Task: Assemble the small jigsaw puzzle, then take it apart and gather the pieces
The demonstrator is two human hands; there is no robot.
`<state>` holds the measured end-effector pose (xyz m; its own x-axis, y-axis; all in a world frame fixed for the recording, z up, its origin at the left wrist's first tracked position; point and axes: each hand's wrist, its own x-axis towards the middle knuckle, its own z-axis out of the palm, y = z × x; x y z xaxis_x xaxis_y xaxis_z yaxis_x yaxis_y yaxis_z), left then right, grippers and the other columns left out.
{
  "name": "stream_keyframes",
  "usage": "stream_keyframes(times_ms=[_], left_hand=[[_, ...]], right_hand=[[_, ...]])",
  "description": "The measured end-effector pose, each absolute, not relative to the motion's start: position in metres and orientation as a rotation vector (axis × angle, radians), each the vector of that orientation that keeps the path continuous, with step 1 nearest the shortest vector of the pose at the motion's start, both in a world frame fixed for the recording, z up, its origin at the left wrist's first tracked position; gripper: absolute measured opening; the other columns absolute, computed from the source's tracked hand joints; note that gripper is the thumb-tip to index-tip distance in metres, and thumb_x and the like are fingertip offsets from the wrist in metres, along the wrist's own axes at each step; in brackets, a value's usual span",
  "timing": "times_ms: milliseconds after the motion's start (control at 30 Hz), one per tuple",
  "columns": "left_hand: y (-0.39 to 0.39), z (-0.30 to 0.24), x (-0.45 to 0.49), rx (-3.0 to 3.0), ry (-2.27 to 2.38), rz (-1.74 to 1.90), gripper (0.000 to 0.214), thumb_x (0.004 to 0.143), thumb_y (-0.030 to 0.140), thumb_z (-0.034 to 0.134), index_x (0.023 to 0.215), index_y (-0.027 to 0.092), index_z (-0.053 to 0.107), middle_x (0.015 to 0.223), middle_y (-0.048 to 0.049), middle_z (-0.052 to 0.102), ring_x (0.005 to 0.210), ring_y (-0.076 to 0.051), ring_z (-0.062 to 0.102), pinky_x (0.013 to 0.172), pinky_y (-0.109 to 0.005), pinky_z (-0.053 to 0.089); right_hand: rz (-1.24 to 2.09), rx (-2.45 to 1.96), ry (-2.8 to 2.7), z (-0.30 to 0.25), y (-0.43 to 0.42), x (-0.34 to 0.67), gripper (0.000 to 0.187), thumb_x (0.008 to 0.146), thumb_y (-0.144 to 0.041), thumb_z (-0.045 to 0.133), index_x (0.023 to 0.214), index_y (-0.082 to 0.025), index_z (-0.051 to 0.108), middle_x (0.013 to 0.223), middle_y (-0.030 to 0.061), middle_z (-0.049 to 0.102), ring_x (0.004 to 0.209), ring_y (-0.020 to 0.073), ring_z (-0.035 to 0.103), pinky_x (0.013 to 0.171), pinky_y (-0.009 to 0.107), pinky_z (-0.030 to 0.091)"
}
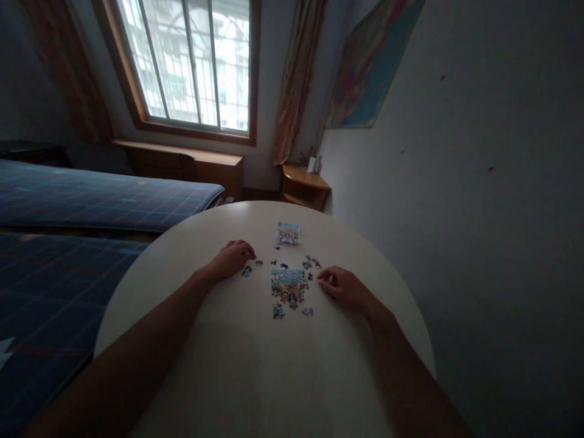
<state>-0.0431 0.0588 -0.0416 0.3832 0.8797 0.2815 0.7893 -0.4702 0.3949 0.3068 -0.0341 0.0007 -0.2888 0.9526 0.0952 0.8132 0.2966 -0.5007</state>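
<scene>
A partly joined colourful jigsaw puzzle (288,286) lies in the middle of a round white table (237,365). Loose puzzle pieces (312,263) are scattered around it. My left hand (232,258) rests on the table left of the puzzle, fingers curled, its fingertips at a small piece (251,256). My right hand (343,287) lies just right of the puzzle with fingers bent; whether it holds a piece I cannot see. A small picture card (288,233) sits farther back.
A bed with a blue checked cover (91,201) runs along the left. A grey wall (479,213) stands close on the right with a map (369,67) on it. A window (191,61), a wooden bench (182,161) and a corner shelf (303,185) are behind.
</scene>
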Motion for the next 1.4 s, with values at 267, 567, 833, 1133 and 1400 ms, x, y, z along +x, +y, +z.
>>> stream_keyframes(times_ms=[267,567,833,1133,1400], left_hand=[[0.052,-0.035,-0.039,2.431,1.526,0.661,0.024,0.084,0.035,0.055,0.095,0.019,0.069,0.111,-0.0111,0.063,0.109,-0.029,0.054,0.099,-0.041,0.041],[0.052,-0.03,-0.036,2.448,1.502,0.622,0.027,0.085,0.034,0.052,0.1,0.017,0.068,0.105,-0.0103,0.067,0.106,-0.028,0.056,0.097,-0.039,0.042],[0.051,-0.027,-0.034,2.399,1.492,0.66,0.019,0.082,0.03,0.056,0.092,0.018,0.066,0.1,-0.0104,0.067,0.104,-0.028,0.057,0.092,-0.038,0.044],[0.043,-0.015,-0.032,2.269,1.471,0.798,0.018,0.083,0.029,0.059,0.097,0.021,0.069,0.097,-0.0048,0.073,0.093,-0.02,0.066,0.085,-0.031,0.048],[0.018,0.008,-0.003,1.831,1.189,0.739,0.025,0.079,0.039,0.065,0.091,0.017,0.071,0.09,-0.006,0.076,0.081,-0.02,0.069,0.075,-0.031,0.051]], right_hand=[[0.498,-1.598,-2.19,0.002,-0.035,0.305,0.018,0.085,-0.025,0.059,0.095,-0.015,0.069,0.088,0.007,0.067,0.07,0.0149,0.056,0.068,0.028,0.044],[0.497,-1.559,-2.194,-0.004,-0.032,0.308,0.018,0.084,-0.026,0.06,0.095,-0.016,0.07,0.088,0.0066,0.067,0.071,0.0149,0.057,0.068,0.028,0.044],[0.476,-1.583,-2.21,0.0,-0.034,0.305,0.018,0.085,-0.026,0.059,0.095,-0.016,0.07,0.086,0.0067,0.067,0.069,0.0152,0.056,0.067,0.028,0.043],[0.485,-1.568,-2.193,-0.002,-0.033,0.306,0.018,0.085,-0.026,0.06,0.096,-0.016,0.069,0.088,0.0061,0.067,0.07,0.0148,0.056,0.068,0.028,0.043],[0.477,-1.37,-2.139,0.005,-0.043,0.275,0.016,0.087,-0.027,0.059,0.096,-0.019,0.069,0.085,0.0039,0.068,0.07,0.0146,0.057,0.069,0.028,0.045]])
